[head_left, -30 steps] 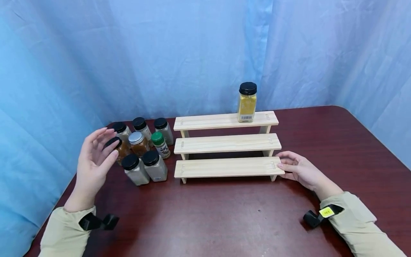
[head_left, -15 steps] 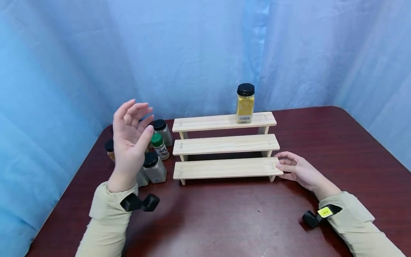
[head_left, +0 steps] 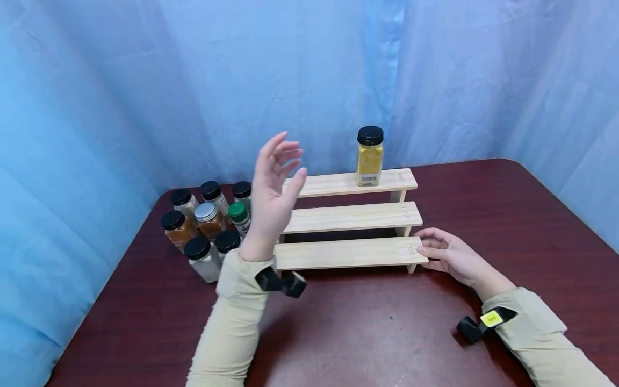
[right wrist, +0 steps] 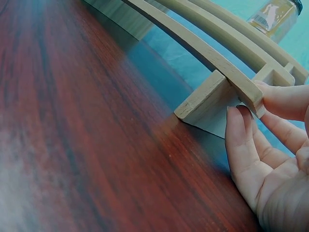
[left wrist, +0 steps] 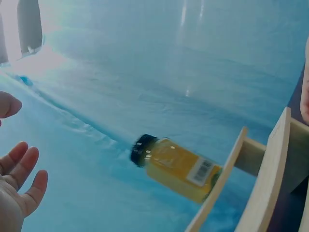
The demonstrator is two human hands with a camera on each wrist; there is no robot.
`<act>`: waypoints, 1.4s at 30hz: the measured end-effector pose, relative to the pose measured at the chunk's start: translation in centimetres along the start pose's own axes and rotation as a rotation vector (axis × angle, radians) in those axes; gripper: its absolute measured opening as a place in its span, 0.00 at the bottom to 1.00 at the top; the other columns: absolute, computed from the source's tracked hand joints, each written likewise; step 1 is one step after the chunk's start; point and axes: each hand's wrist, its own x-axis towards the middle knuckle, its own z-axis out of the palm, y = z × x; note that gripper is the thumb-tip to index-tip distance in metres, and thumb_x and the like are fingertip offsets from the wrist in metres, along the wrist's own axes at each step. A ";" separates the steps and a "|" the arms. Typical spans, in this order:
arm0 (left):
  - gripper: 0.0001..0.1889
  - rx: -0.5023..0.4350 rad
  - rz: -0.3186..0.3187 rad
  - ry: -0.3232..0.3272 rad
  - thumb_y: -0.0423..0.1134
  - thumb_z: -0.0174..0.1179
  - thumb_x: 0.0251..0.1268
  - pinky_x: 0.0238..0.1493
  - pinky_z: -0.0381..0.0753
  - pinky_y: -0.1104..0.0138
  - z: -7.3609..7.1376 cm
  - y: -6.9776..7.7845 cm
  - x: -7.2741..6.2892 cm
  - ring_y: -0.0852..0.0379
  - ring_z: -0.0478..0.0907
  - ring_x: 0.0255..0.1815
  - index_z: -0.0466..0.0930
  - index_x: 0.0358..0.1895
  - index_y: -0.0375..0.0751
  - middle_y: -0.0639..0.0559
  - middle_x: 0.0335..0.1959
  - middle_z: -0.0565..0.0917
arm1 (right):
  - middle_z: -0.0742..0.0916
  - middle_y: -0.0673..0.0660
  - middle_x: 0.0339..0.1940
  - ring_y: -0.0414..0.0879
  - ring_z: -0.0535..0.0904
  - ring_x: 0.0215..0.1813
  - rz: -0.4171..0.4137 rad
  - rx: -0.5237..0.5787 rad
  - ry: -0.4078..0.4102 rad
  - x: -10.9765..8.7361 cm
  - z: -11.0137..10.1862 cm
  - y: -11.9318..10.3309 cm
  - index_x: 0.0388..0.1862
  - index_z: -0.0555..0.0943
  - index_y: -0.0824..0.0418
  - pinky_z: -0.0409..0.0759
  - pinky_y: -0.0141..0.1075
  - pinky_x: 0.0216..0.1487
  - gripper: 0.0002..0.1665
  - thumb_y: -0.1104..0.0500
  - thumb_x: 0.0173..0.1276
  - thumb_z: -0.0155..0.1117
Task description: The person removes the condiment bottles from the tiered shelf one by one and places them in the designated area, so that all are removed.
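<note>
A three-step wooden rack [head_left: 348, 252] stands on the table. On its top step, toward the right, is a spice jar of yellow powder [head_left: 369, 161] with a black lid; the left wrist view shows the same yellow jar [left wrist: 178, 166] on its shelf. My left hand [head_left: 273, 199] is raised before the rack's left end, fingers loosely bent and holding nothing. My right hand [head_left: 450, 255] pinches the right end of the lowest step. In the right wrist view, the thumb of the right hand [right wrist: 270, 159] is on top of the board and fingers are beneath it.
Left of the rack several spice jars stand close together, among them a green-capped jar [head_left: 238, 212], a silver-lidded jar [head_left: 209, 217] and a black-lidded brown jar [head_left: 179, 228]. My left hand and sleeve cover part of the group. A blue curtain [head_left: 290, 80] hangs behind the table [head_left: 348, 333].
My left hand has moved right and upward, from beside the jars to in front of the rack's left end. My right hand keeps its grip on the lowest step.
</note>
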 end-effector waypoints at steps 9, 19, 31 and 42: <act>0.29 -0.083 -0.235 -0.075 0.28 0.53 0.67 0.65 0.68 0.61 4.1 -2.5 1.4 0.48 0.67 0.63 0.56 0.70 0.37 0.38 0.62 0.66 | 0.82 0.47 0.36 0.39 0.82 0.39 0.001 -0.007 -0.016 0.1 0.1 0.0 0.45 0.75 0.47 0.83 0.34 0.41 0.15 0.67 0.68 0.57; 0.33 0.075 -0.382 -0.173 0.36 0.58 0.66 0.69 0.64 0.61 6.1 -5.8 2.0 0.54 0.59 0.69 0.56 0.72 0.51 0.45 0.68 0.58 | 0.82 0.47 0.37 0.39 0.82 0.39 0.027 -0.030 0.002 0.0 0.2 0.1 0.45 0.74 0.47 0.83 0.34 0.41 0.14 0.66 0.68 0.58; 0.40 0.233 -0.384 -0.360 0.37 0.59 0.65 0.70 0.60 0.52 6.8 -8.0 3.0 0.49 0.55 0.72 0.47 0.75 0.57 0.45 0.73 0.49 | 0.82 0.47 0.36 0.39 0.82 0.38 0.005 -0.008 0.002 0.0 0.2 0.1 0.45 0.75 0.48 0.83 0.34 0.40 0.15 0.67 0.67 0.58; 0.38 0.199 -0.345 -0.404 0.33 0.55 0.68 0.66 0.66 0.51 7.8 -9.0 3.6 0.48 0.61 0.70 0.45 0.76 0.54 0.48 0.73 0.55 | 0.82 0.47 0.36 0.39 0.82 0.38 -0.025 0.023 -0.025 0.0 0.0 0.0 0.45 0.74 0.48 0.83 0.34 0.40 0.15 0.68 0.68 0.56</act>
